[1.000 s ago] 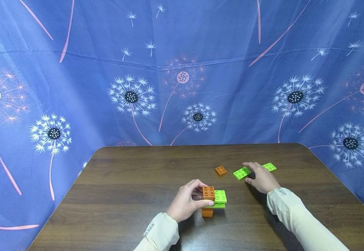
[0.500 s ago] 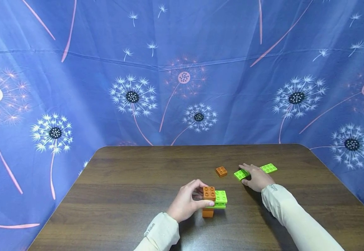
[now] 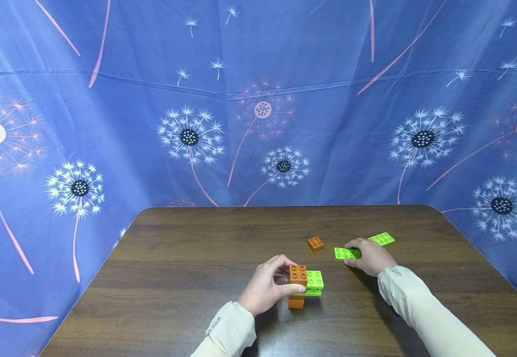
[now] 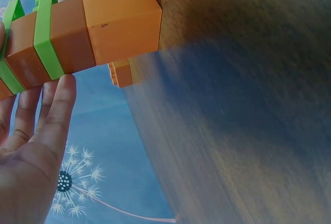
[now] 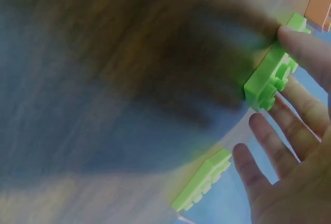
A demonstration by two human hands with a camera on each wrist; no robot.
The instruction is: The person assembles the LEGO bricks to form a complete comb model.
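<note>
Two hands reach over the wood-grained counter (image 3: pixel 187 263), and we see the left hand (image 3: pixel 264 287) gripping an upright stack (image 3: pixel 298 274) of orange bricks and green plates. Its thumb lies across the near side of the stack and its fingers (image 4: pixel 63 100) reach round the far side, parted only as wide as what they hold. We count two green layers set between the orange bricks, jutting right past the orange column of the stack. We cannot tell whether its base touches the counter.

Beyond the stack and to its right, the right hand (image 3: pixel 372 255) pinches the near green plate (image 3: pixel 343 253) between thumb and forefinger; its other fingers are loosely spread and grip nothing. Farther from the stack, just past that hand, we see the far green plate (image 3: pixel 384 238) lying studs up. The loose orange brick (image 3: pixel 315 243) sits beyond the stack and slightly right of it, near the pinched plate. Well behind the stack, we have a blue cloth (image 3: pixel 151 44) printed with dandelions.
</note>
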